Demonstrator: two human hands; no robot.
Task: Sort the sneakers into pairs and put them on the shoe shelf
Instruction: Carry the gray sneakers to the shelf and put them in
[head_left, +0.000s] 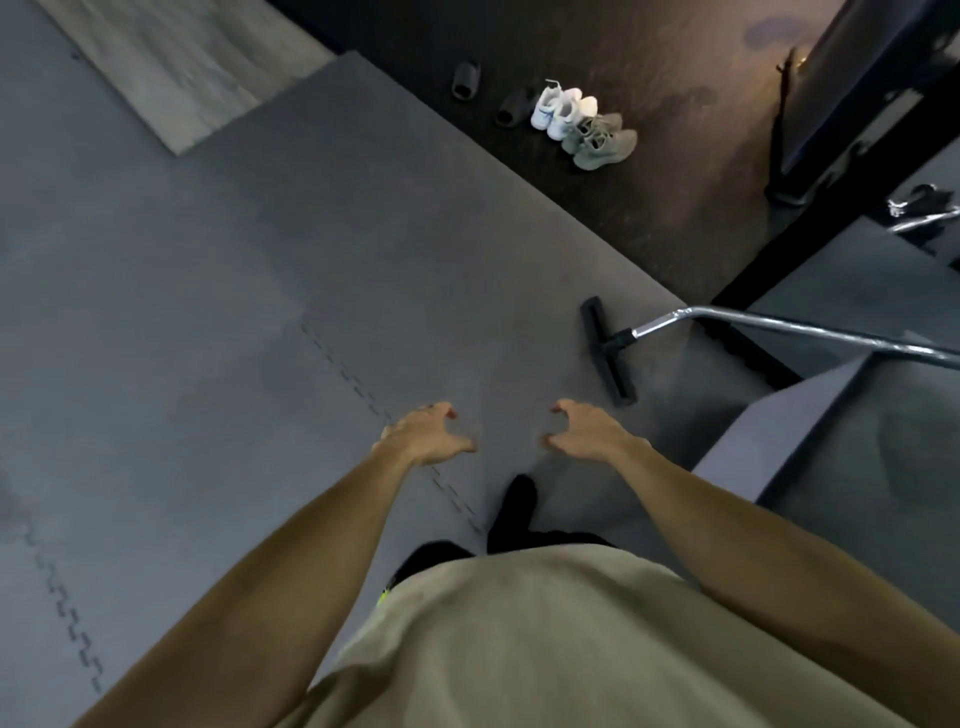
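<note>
I am standing on the grey interlocking foam mat (218, 322) and holding my left hand (423, 434) and right hand (589, 431) out in front of me, fingers spread and loosely curled, gripping nothing, probably readying them for the sneakers. Well beyond the mat's far edge, on the dark brown floor (665, 218), the white sneakers with blue trim (561, 110) are sitting side by side, and the grey-green knit sneakers (602, 139) are touching them on the far side, so both already look paired. Two dark slides (488, 96) are lying apart, also off the mat's edge. A black vacuum head on a metal wand (610, 349) is resting on the mat. I am not seeing the shoe shelf from here.
</note>
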